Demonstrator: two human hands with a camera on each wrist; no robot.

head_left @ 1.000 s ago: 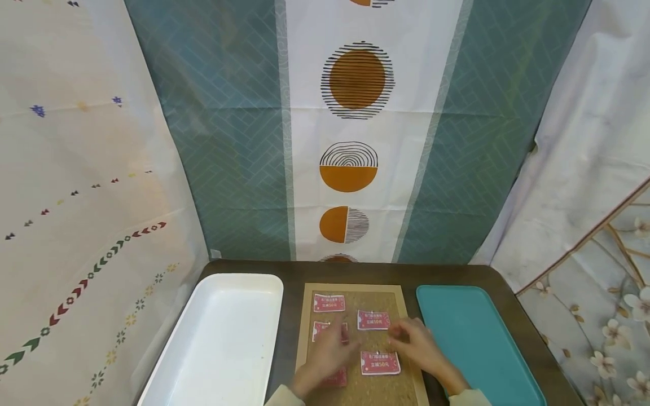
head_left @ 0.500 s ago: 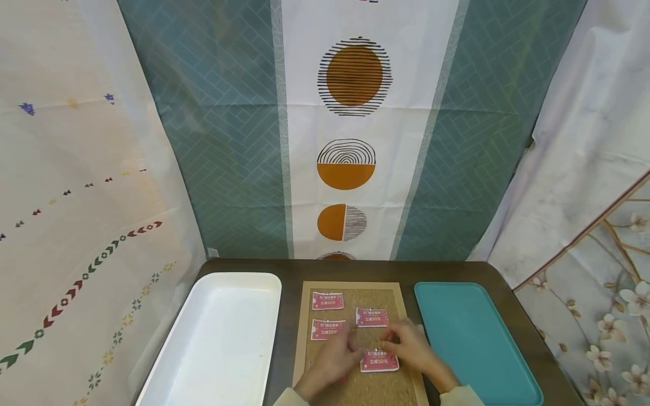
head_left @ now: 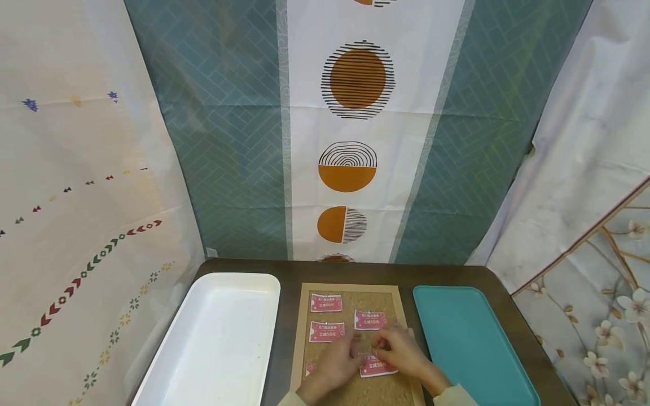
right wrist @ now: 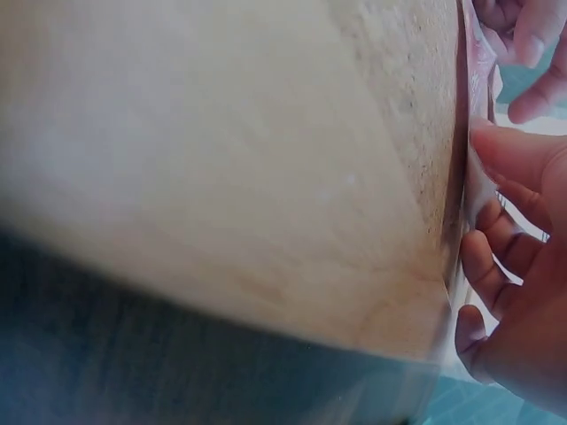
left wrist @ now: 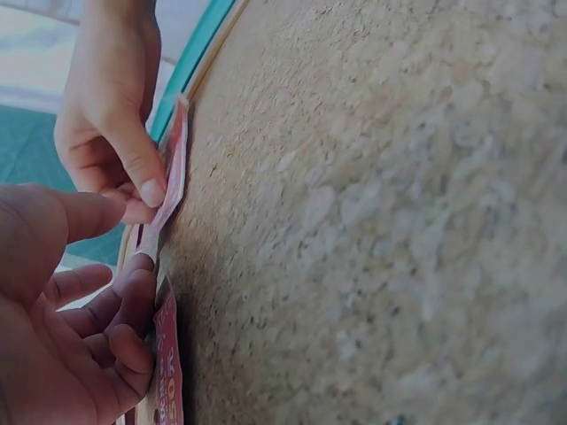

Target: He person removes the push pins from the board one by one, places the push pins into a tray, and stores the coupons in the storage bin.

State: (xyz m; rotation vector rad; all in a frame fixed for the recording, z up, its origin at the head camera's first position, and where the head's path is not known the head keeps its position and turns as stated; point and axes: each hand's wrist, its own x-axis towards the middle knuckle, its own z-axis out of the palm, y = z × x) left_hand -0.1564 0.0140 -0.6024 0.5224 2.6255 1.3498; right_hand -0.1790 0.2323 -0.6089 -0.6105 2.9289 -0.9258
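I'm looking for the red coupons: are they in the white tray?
No, the red coupons are on the corkboard, beside the white tray.

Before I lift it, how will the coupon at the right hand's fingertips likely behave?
The coupon looks thin edge-on, so it is probably light and floppy. Its bent surface beside the right hand suggests it may crease easily.

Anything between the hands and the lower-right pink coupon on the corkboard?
Nothing visible. The right hand touches the lower-right coupon at its upper edge; the left hand is at its left side. The upper-right coupon sits above, not between. Whether a pin holds it is hidden by fingers.
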